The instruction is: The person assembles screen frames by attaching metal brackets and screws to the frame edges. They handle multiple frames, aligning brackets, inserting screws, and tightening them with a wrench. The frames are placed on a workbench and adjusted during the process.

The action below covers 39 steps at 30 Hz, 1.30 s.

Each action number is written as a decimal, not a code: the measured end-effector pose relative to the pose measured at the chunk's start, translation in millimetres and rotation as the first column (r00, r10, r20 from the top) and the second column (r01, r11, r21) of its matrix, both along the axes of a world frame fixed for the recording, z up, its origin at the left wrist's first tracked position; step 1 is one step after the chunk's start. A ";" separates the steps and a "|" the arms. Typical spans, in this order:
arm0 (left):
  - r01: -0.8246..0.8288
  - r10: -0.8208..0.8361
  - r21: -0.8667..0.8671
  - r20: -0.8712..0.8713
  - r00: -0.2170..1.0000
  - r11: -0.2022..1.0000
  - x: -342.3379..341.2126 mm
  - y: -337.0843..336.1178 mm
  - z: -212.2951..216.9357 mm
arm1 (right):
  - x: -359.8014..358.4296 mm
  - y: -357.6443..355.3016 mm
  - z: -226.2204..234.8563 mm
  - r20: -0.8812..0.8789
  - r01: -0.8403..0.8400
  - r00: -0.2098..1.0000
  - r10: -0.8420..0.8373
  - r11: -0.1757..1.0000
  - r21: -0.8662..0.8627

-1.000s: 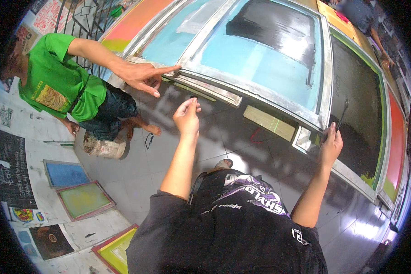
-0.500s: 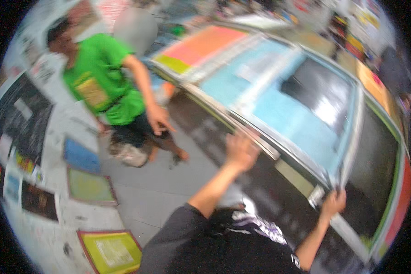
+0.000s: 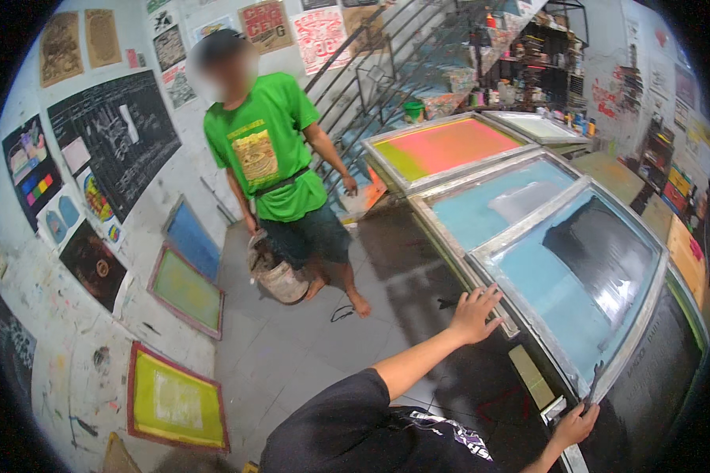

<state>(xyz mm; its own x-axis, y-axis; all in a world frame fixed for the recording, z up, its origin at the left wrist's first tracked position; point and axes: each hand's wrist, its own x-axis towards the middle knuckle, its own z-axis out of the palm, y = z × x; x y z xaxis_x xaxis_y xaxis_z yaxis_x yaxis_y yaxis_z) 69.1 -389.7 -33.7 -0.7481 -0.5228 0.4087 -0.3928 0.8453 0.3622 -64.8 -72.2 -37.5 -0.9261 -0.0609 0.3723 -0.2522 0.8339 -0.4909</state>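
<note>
A large silk-screen frame (image 3: pixel 489 254) with pale blue mesh and a patch of dark ink rests on the work table to my right. My left hand (image 3: pixel 475 315) lies on its near long edge, fingers spread and pointing away from me. Curled round the lower corner of the same frame is my right hand (image 3: pixel 573 426), its fingertips beside a dark mark at the corner. Below the edge, between my hands, shows a pale strip (image 3: pixel 531 377). Another blue screen (image 3: pixel 521 193) and an orange-pink screen (image 3: pixel 450 146) lie farther along the table.
A person in a green shirt (image 3: pixel 268 150) stands ahead to the left, holding a bucket (image 3: pixel 278 272). Several screens, one yellow (image 3: pixel 177 398), lean against the left wall. A staircase (image 3: pixel 418 75) rises behind. A dark screen (image 3: pixel 655 370) lies at the right.
My view has swung, so the person and the table show farther right and the picture is sharper. The person now stands more upright. Both my hands remain at the frame.
</note>
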 end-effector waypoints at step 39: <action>0.390 -0.288 0.061 -0.573 0.767 0.919 11.6 25.4 -23.1 | 17.4 -18.4 17.2 -0.321 -0.126 0.943 0.082 0.985 -0.117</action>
